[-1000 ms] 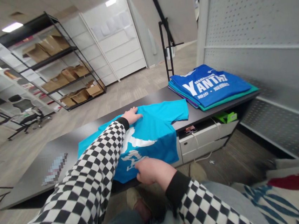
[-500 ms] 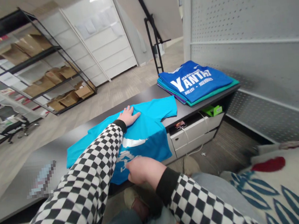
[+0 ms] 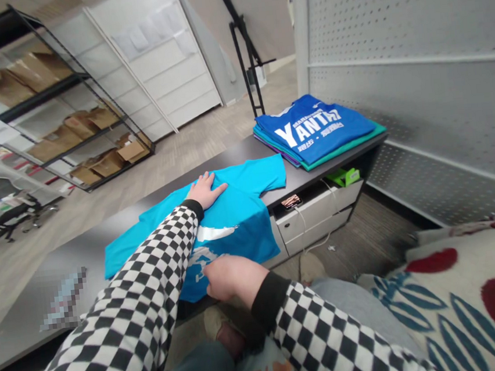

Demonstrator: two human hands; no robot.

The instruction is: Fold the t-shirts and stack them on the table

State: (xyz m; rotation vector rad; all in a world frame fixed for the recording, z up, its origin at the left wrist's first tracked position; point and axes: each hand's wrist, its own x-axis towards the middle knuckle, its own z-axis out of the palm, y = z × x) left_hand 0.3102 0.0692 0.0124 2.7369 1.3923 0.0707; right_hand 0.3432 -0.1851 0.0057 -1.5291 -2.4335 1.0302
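Left hand (image 3: 206, 190): fingers spread flat on cyan T-shirt (image 3: 234, 224) | right hand (image 3: 234, 277): fingers pressed together at shirt's near edge | tabletop's far corner: stack of folded blue T-shirts (image 3: 314, 129)

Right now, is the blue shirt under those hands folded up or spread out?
Spread out. The turquoise T-shirt lies flat on the dark desk with both sleeves out, under the left hand and right hand.

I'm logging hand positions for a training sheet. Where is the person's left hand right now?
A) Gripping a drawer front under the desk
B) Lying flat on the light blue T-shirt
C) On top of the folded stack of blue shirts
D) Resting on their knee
B. The left hand lies palm-down with its fingers spread on the light blue T-shirt, apart from the folded stack of shirts.
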